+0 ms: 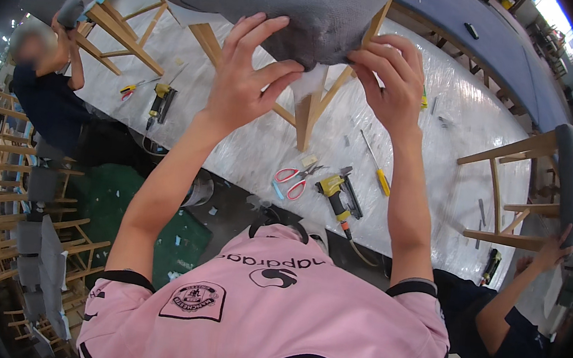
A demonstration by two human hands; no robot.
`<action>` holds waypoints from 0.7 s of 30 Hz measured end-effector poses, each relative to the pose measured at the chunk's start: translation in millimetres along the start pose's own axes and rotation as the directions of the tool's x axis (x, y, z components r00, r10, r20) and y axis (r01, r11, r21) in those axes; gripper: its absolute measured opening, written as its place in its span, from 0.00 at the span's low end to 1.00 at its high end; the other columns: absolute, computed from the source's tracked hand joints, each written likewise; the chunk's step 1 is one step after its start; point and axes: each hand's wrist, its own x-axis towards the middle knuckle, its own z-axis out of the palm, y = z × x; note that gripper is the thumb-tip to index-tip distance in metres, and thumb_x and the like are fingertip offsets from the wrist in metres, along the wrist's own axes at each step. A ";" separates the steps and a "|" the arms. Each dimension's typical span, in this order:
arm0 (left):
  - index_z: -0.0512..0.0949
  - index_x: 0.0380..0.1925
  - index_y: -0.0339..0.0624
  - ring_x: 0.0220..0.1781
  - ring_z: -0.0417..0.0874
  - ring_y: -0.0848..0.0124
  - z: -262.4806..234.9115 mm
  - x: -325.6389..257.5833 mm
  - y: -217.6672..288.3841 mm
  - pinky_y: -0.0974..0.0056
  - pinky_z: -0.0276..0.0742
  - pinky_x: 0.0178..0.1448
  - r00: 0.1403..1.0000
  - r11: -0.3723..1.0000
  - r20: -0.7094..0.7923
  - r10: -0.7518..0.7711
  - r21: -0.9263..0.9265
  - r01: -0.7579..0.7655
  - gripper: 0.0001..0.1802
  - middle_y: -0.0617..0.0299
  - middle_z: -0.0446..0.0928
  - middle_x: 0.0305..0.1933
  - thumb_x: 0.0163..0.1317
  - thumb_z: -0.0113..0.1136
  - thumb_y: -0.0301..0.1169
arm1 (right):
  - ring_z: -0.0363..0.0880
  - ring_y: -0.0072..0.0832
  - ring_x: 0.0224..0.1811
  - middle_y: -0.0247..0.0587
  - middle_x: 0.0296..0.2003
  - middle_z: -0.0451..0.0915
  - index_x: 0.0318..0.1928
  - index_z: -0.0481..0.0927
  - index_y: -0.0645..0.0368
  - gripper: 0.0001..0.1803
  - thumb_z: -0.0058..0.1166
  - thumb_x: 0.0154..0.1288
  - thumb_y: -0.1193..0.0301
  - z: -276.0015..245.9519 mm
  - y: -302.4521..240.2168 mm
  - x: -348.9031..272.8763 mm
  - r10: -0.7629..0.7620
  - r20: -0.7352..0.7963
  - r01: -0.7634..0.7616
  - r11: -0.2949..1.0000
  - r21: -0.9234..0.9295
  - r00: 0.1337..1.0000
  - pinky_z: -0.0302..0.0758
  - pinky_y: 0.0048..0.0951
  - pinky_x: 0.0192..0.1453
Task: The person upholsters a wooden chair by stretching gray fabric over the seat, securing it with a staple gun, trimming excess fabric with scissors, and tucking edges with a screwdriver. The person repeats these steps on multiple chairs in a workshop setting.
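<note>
Pressing down on the grey fabric seat of an upturned wooden chair at twelve o'clock, with the left hand spreading its fingers flat against the cloth edge, thumb angling toward the folded corner. Pinching the same fabric edge with the right hand, fingers curling over the hem just beside a wooden leg, so the cushion is sitting above and between both hands, touching each. Lying on the plastic-covered table below the hands: red-handled scissors at six o'clock from the chair, a yellow staple gun just beside them at about five o'clock, and a yellow-handled screwdriver near the right wrist. Resting farther off at nine o'clock, a second staple gun. Working at ten o'clock, another person handling a chair frame; gripping a different chair at four o'clock, a co-worker's hand.
</note>
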 end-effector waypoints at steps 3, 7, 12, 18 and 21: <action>0.87 0.39 0.46 0.72 0.68 0.50 -9.8 7.4 6.8 0.48 0.65 0.74 0.997 0.999 0.054 -0.051 -0.012 0.052 0.06 0.53 0.67 0.71 0.62 0.70 0.27 | 0.82 0.30 0.49 0.21 0.39 0.86 0.37 0.88 0.45 0.13 0.72 0.49 0.71 2.3 5.8 19.9 -0.063 -0.036 0.063 0.998 -0.021 0.997 0.74 0.35 0.54; 0.85 0.41 0.43 0.70 0.70 0.57 -17.3 16.3 11.3 0.53 0.66 0.73 0.929 0.880 0.074 -0.362 -0.302 0.367 0.05 0.54 0.68 0.67 0.68 0.67 0.30 | 0.82 0.32 0.48 0.25 0.39 0.87 0.40 0.88 0.47 0.09 0.70 0.57 0.66 5.5 17.1 45.3 -0.076 -0.026 0.077 0.996 0.045 0.997 0.77 0.35 0.55; 0.81 0.48 0.41 0.68 0.70 0.58 -8.0 6.2 24.3 0.56 0.65 0.73 0.820 0.745 0.068 -0.569 -0.380 0.548 0.12 0.53 0.67 0.65 0.68 0.69 0.33 | 0.83 0.30 0.45 0.31 0.40 0.86 0.41 0.88 0.53 0.06 0.67 0.63 0.72 31.0 4.1 0.0 0.462 -0.118 -0.350 0.794 0.497 0.879 0.76 0.30 0.48; 0.76 0.61 0.46 0.76 0.58 0.49 15.2 22.7 68.8 0.46 0.58 0.77 0.929 0.945 -0.176 -0.327 -0.069 0.319 0.37 0.46 0.61 0.73 0.53 0.82 0.44 | 0.83 0.22 0.41 0.39 0.37 0.87 0.47 0.85 0.64 0.10 0.60 0.72 0.70 97.4 -41.1 -241.7 0.815 0.539 -0.937 0.012 0.349 0.211 0.78 0.26 0.49; 0.78 0.59 0.49 0.78 0.61 0.51 1.6 58.4 68.0 0.49 0.63 0.75 0.976 0.950 0.087 -0.200 0.263 0.171 0.36 0.49 0.61 0.74 0.51 0.84 0.40 | 0.83 0.20 0.38 0.39 0.36 0.87 0.47 0.86 0.65 0.12 0.61 0.73 0.68 107.5 -62.2 -265.2 0.712 0.682 -0.917 -0.142 0.372 0.166 0.79 0.26 0.45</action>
